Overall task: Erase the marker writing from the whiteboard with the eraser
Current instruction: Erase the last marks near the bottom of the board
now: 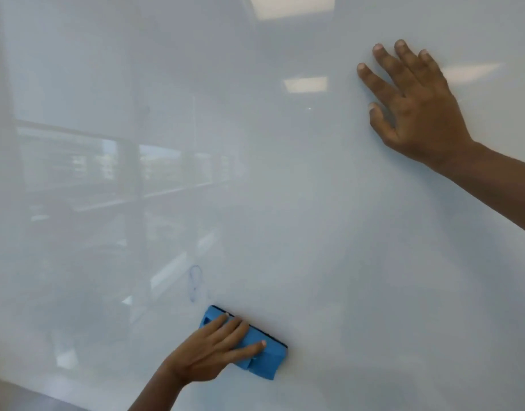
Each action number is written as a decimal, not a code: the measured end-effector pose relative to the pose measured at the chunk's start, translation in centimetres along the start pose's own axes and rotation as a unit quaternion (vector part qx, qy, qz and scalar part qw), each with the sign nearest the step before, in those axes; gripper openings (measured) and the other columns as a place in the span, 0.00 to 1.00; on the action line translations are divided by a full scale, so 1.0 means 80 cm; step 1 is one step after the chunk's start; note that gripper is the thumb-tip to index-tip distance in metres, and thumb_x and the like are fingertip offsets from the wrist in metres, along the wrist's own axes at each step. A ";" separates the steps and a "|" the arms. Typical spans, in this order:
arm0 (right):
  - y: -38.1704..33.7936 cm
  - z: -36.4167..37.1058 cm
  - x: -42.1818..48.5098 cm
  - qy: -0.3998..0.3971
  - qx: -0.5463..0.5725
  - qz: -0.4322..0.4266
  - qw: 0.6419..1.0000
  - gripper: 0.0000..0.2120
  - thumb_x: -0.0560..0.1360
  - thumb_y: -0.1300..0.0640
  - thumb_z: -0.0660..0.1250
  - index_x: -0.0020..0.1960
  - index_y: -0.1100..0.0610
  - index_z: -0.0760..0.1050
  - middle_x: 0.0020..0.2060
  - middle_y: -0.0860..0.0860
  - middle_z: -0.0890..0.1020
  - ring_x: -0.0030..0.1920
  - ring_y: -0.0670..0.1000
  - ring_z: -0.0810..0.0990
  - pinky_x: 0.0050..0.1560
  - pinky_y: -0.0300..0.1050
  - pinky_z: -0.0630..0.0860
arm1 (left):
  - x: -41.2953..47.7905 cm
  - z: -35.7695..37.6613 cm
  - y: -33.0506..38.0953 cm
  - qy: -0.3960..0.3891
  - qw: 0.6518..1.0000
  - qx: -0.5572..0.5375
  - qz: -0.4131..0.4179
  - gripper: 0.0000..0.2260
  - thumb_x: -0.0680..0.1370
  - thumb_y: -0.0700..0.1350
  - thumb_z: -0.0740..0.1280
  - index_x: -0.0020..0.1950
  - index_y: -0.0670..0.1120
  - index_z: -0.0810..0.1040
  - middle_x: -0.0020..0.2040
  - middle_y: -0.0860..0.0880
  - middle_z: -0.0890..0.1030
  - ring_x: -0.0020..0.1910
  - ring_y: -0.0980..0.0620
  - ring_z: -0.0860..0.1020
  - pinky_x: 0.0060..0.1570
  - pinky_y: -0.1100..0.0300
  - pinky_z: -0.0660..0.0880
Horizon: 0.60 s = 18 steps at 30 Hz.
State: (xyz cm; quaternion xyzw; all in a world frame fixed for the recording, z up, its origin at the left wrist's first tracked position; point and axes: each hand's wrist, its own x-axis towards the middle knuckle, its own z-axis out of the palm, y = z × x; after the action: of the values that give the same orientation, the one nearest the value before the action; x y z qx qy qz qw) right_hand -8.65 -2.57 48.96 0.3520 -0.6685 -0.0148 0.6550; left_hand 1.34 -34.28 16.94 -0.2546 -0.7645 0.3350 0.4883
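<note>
Glossy white whiteboard [314, 232] fills nearly the whole view. A grey strip [15, 394] shows along its lower left edge, too blurred to identify.

Nearest: bare left forearm comes up from the bottom centre, angled up and to the right. Left hand [210, 348] is back-up to the camera, on top of the blue plastic block eraser [270, 361]. Grip is closed on it: fingers are laid over the back, with fingertips [226, 315] reaching the upper edge. The thumb runs along the lower right part of the body.

The eraser is low on the board, just right of centre, long axis tilted down to the right. Its black felt edge is against the board surface. Its left end and lower right corner stick out past the hand.

Faint blue marker loop [196, 282] sits just above and left of the eraser's left end, near it but not touching. It is thin and pale, and no other writing is legible.

Farther up, the right hand [418, 114] is at upper right, well apart from the eraser. The arm enters from the right edge, sloping up and left. Palm faces the board, fingers straight and spread, thumb out to the lower left, holding nothing. It looks flat against the surface.

Reflections in the gloss: ceiling light panels [305, 83] at top centre, window frames [107, 161] on the left.
</note>
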 end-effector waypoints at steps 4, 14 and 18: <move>0.004 0.000 -0.001 0.005 0.004 0.004 1.000 0.24 0.78 0.53 0.49 0.73 0.58 0.60 0.72 0.60 0.61 0.73 0.62 0.57 0.72 0.58 0.52 | 0.065 -0.023 -0.087 0.123 0.969 -0.026 -0.215 0.21 0.75 0.43 0.56 0.68 0.46 0.59 0.53 0.41 0.67 0.48 0.42 0.68 0.49 0.52 0.65; 0.003 0.005 -0.003 0.011 0.011 0.009 1.000 0.23 0.79 0.53 0.51 0.73 0.57 0.60 0.73 0.60 0.61 0.73 0.61 0.56 0.73 0.57 0.51 | 0.046 -0.008 0.004 0.100 0.953 -0.095 -0.268 0.22 0.73 0.47 0.56 0.67 0.47 0.61 0.54 0.42 0.67 0.50 0.42 0.68 0.52 0.51 0.64; 0.003 0.004 -0.004 0.009 0.009 0.007 1.000 0.23 0.78 0.54 0.51 0.73 0.58 0.60 0.73 0.60 0.61 0.73 0.62 0.57 0.72 0.58 0.51 | -0.001 0.007 0.074 -0.011 0.996 -0.056 -0.067 0.19 0.76 0.42 0.47 0.64 0.53 0.66 0.53 0.45 0.68 0.50 0.47 0.69 0.52 0.54 0.66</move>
State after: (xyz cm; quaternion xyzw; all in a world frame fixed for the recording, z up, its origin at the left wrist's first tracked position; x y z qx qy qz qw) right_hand -9.10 -2.40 48.74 0.3534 -0.6647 -0.0011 0.6583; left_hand 1.22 -30.69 12.20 -0.2259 -0.8026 0.2611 0.4864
